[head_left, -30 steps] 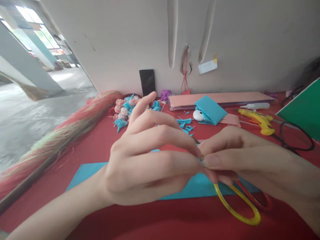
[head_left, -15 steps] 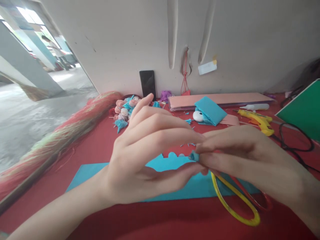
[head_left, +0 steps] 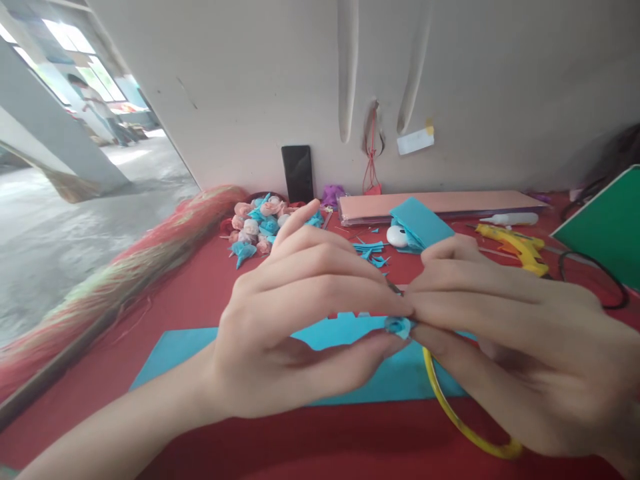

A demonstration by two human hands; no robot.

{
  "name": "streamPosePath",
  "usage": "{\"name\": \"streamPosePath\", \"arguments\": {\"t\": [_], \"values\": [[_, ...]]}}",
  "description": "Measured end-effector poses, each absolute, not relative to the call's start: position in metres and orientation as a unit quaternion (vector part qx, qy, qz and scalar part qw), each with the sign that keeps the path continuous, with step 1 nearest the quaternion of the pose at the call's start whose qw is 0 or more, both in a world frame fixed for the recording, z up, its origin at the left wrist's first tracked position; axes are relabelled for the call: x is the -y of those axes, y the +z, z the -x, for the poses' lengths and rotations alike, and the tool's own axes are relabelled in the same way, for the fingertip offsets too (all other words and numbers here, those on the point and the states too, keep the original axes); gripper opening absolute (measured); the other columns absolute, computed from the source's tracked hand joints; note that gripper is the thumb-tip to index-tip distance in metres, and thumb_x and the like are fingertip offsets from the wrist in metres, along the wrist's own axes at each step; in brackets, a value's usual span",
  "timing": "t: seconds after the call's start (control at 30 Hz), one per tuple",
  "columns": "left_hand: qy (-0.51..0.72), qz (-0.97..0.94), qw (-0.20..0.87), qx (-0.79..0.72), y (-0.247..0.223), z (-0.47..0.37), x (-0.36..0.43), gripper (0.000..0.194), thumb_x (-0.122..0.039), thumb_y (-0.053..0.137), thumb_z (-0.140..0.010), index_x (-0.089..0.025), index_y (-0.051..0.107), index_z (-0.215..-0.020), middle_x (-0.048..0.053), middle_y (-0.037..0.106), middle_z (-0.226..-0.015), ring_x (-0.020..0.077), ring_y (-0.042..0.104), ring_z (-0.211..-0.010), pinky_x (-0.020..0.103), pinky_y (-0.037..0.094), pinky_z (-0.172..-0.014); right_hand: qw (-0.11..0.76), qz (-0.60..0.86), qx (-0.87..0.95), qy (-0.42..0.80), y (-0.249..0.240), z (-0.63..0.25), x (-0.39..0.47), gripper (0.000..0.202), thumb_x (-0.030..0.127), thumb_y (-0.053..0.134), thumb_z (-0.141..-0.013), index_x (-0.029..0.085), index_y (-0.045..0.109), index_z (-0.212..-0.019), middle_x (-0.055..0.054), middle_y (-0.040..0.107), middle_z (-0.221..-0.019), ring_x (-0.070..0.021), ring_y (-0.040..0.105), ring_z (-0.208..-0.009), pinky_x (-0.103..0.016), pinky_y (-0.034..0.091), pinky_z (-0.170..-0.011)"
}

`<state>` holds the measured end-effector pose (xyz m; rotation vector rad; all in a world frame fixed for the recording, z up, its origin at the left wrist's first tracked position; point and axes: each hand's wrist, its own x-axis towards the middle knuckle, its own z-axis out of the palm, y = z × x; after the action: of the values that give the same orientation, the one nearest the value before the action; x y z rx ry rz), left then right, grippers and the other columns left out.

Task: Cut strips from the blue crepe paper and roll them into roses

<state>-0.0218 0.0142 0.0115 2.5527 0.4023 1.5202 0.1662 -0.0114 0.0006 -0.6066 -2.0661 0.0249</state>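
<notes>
A small rolled blue piece [head_left: 399, 327] is pinched between the fingertips of both hands. My left hand [head_left: 300, 320] has its thumb beneath the piece and its index finger above, and the little finger points up. My right hand [head_left: 505, 327] closes on the piece from the other side, its fingertips touching those of my left hand. Below the hands a blue sheet [head_left: 190, 350] lies on the red table [head_left: 225, 447]. Scissors with a yellow handle [head_left: 450, 410] rest on the sheet, partly hidden by my right hand.
Pink, white and blue rolled flowers [head_left: 255, 223] are heaped at the back left, near a dark phone [head_left: 298, 173]. Blue scraps [head_left: 371, 252], a folded blue stack [head_left: 423, 223] and a yellow glue gun [head_left: 515, 247] lie behind the hands. A person [head_left: 100, 107] stands far off.
My right hand has shifted its grip, its fingers now spread over the piece and covering more of the scissors. The blue piece has turned and shows more of its rolled end.
</notes>
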Motion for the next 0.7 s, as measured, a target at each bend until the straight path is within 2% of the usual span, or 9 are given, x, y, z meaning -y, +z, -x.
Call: {"name": "streamPosePath", "arguments": {"t": [0.1,0.17,0.3,0.4,0.5,0.7], "values": [[0.503,-0.850,0.067,-0.142,0.0117,0.0223,-0.0130,0.020,-0.009,0.070,-0.073,-0.019,0.061,-0.088,0.000,0.069,-0.072,0.0147,0.065,-0.070,0.040,0.047,-0.092,0.482,0.257,0.838,0.013,-0.0006,-0.1656,0.0114,0.015,0.009,0.055,-0.084,0.024,0.054,-0.086,0.005,0.067,-0.074,-0.0143,0.061,-0.066,-0.034,0.046,-0.078],[0.504,-0.849,0.068,-0.142,0.0114,0.0219,-0.0122,0.020,-0.009,0.070,-0.073,-0.018,0.061,-0.089,0.000,0.069,-0.073,0.0150,0.065,-0.071,0.041,0.047,-0.093,0.478,0.263,0.838,0.013,-0.0003,-0.1652,0.0109,0.015,0.010,0.056,-0.084,0.025,0.054,-0.087,0.005,0.068,-0.075,-0.0149,0.062,-0.068,-0.034,0.046,-0.078],[0.515,-0.838,0.101,-0.149,0.0089,0.0209,-0.0090,0.008,-0.021,0.064,-0.083,-0.017,0.061,-0.089,0.000,0.068,-0.073,0.0146,0.064,-0.069,0.036,0.052,-0.076,0.488,0.255,0.835,-0.012,0.0050,-0.1638,0.0090,0.017,0.007,0.057,-0.080,0.024,0.057,-0.084,0.004,0.067,-0.069,-0.0160,0.062,-0.064,-0.034,0.048,-0.075],[0.495,-0.833,0.152,-0.195,0.0052,0.0217,-0.0057,0.012,-0.029,0.057,-0.091,-0.019,0.062,-0.088,-0.002,0.068,-0.081,0.0133,0.063,-0.077,0.032,0.054,-0.073,0.481,0.241,0.841,-0.062,0.0089,-0.1627,0.0079,0.018,0.004,0.058,-0.076,0.022,0.059,-0.079,0.003,0.066,-0.064,-0.0150,0.057,-0.054,-0.035,0.048,-0.066],[0.495,-0.826,0.171,-0.210,0.0024,0.0224,-0.0043,0.007,-0.028,0.064,-0.086,-0.021,0.063,-0.086,-0.005,0.068,-0.084,0.0129,0.062,-0.078,0.032,0.054,-0.077,0.459,0.233,0.851,-0.107,0.0077,-0.1635,0.0085,0.019,0.004,0.057,-0.074,0.022,0.060,-0.078,0.004,0.066,-0.060,-0.0147,0.056,-0.052,-0.036,0.047,-0.067],[0.502,-0.834,0.138,-0.186,0.0029,0.0207,-0.0048,0.008,-0.020,0.069,-0.081,-0.018,0.062,-0.083,-0.002,0.067,-0.080,0.0136,0.061,-0.074,0.035,0.052,-0.081,0.458,0.237,0.844,-0.148,0.0003,-0.1656,0.0098,0.014,0.006,0.054,-0.084,0.018,0.059,-0.080,0.002,0.067,-0.063,-0.0134,0.053,-0.053,-0.036,0.046,-0.067]]}}
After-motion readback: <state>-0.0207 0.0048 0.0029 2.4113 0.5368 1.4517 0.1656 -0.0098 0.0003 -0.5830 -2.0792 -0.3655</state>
